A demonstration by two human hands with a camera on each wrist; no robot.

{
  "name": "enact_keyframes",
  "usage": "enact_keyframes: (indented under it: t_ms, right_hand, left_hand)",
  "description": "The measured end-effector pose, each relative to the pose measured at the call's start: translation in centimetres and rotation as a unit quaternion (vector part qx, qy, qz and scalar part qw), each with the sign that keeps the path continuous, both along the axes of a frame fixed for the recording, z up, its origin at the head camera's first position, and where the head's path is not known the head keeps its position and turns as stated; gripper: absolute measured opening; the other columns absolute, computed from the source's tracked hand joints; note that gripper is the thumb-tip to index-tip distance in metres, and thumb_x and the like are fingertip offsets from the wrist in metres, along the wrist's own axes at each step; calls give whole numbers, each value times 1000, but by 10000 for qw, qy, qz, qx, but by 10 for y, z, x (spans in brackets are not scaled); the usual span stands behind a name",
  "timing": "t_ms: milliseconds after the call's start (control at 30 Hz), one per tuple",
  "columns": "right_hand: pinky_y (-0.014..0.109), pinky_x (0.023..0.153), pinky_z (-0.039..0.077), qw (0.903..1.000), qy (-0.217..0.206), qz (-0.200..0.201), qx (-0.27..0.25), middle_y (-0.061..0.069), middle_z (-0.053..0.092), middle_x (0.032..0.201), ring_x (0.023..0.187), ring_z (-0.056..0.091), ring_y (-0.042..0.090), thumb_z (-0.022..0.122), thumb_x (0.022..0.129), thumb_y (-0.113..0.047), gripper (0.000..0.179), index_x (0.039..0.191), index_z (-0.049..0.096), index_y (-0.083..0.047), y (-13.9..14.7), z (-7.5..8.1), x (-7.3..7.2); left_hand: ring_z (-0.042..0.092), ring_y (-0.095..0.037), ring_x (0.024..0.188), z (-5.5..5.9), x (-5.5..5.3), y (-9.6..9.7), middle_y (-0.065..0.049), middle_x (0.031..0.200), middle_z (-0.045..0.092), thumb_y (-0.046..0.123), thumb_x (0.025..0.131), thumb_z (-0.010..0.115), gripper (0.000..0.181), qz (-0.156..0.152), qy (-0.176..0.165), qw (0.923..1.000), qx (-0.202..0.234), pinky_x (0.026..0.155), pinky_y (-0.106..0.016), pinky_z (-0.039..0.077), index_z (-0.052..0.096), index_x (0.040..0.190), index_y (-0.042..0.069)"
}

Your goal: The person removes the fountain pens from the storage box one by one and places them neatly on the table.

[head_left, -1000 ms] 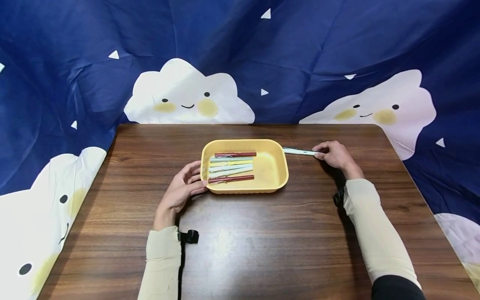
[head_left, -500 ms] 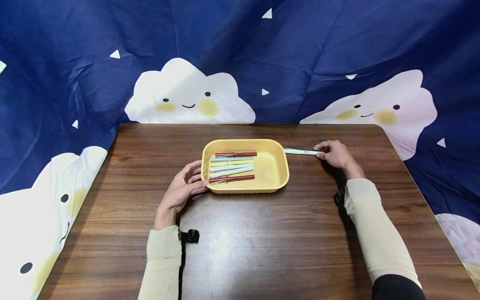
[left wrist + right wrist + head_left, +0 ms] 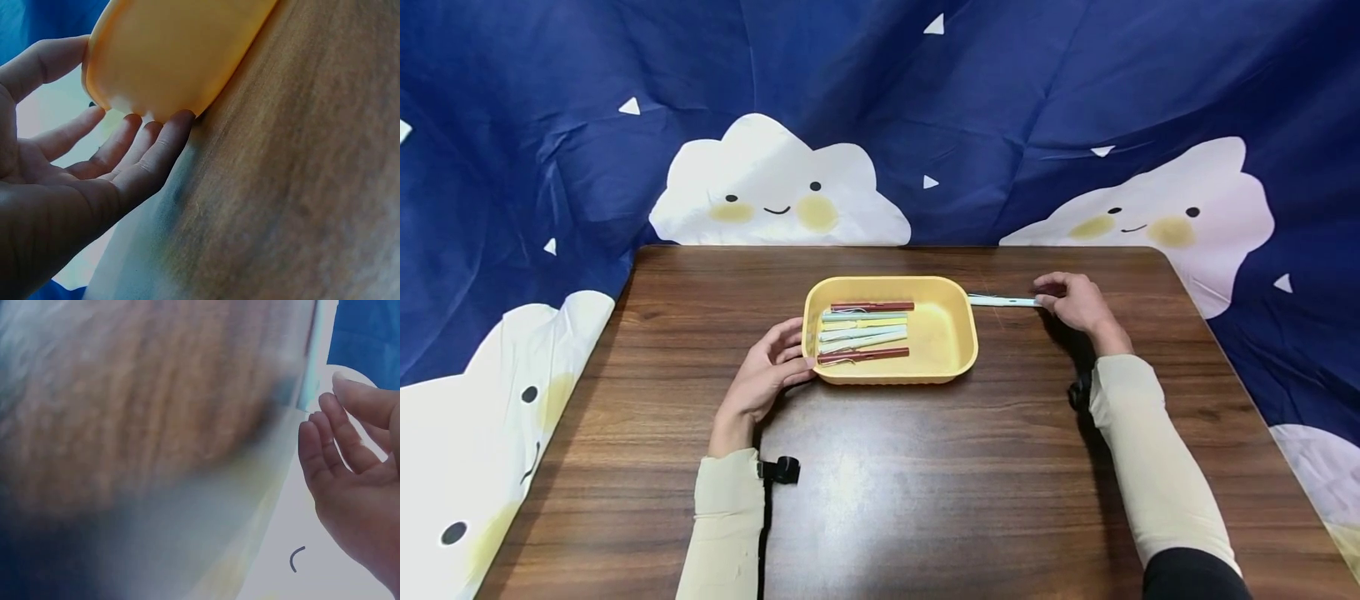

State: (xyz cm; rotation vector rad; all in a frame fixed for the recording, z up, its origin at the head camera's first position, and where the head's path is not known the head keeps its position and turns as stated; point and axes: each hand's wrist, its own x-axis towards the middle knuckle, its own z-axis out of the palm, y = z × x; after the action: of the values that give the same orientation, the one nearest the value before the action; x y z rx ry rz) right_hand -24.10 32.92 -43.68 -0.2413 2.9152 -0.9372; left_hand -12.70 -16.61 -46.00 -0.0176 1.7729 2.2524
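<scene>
A yellow plastic tray stands on the brown table. Inside it, toward its left end, several capped pens lie side by side: dark red ones, pale blue-green ones and a yellow pen. My left hand holds the tray's left end, thumb at the near corner and fingers against the outer wall. A pale blue pen lies on the table, stretching from the tray's right side toward my right hand. In the right wrist view, the fingers are loosely bent and apart from that pen.
The wood-grain table ends at a back edge just behind the tray. A dark blue cloth with smiling clouds hangs behind and at the sides. Each wrist wears a black strapped camera.
My right hand has let go of the pale blue pen and shifted slightly right, its fingers parting. The left hand and the tray stay in place.
</scene>
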Motion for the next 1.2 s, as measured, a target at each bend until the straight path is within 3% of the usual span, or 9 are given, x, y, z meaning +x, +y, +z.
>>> enact_keyframes:
  t_ms: [100,300,467,600,733,900,1000,1200]
  right_hand:
    - [30,71,47,9995,229,-153,-146,27,69,101,78,64,29,67,98,-9,30,124,64,6,-3,6,3]
    - [32,87,46,9954,635,-308,-652,29,66,118,105,63,36,66,99,-14,33,124,65,7,-17,19,12]
    - [18,82,44,9887,855,-296,-1193,26,68,114,94,61,15,67,98,-13,31,123,66,6,-37,28,21]
    - [17,84,44,9852,948,-102,-1426,23,68,112,91,57,3,67,98,-12,30,123,67,4,-55,38,25]
    - [17,84,44,9811,1034,140,-1628,23,68,112,92,58,5,67,98,-8,29,123,66,6,-74,53,31]
    - [18,81,46,9774,977,340,-1844,29,67,109,91,60,13,66,95,3,27,119,64,13,-104,80,50]
    - [19,80,48,9746,948,504,-1963,28,68,105,90,61,15,68,93,3,25,116,65,13,-115,74,52]
    - [28,81,52,9715,648,889,-2097,25,69,106,93,63,26,73,90,0,25,114,69,8,-141,42,53]
  left_hand:
    - [56,-28,117,0,0,0,-27,146,39,-14,88,64,74,23,-30,10000,38,86,-36,59,34,154,2]
    - [57,-27,117,0,0,1,-27,145,39,-14,88,64,74,24,-106,9999,34,85,-35,59,34,154,2]
    - [57,-26,113,2,0,2,-26,144,40,-9,90,64,72,39,-137,9998,-99,84,-35,59,34,154,2]
    - [57,-24,112,2,-1,3,-25,142,43,-3,93,64,66,120,-198,9993,-294,85,-36,59,37,153,3]
    - [58,-23,112,1,-3,6,-23,141,46,2,97,64,60,203,-224,9985,-465,85,-38,59,40,152,4]
    - [60,-21,109,1,-4,8,-24,140,46,2,98,62,57,273,-211,9983,-472,82,-37,60,40,151,2]
    - [60,-23,108,2,-4,8,-25,138,46,1,98,61,57,282,-206,9984,-454,81,-37,60,40,151,0]
    - [59,-26,109,5,-3,9,-25,138,45,-2,98,59,56,335,-238,9981,-464,82,-40,60,40,150,0]
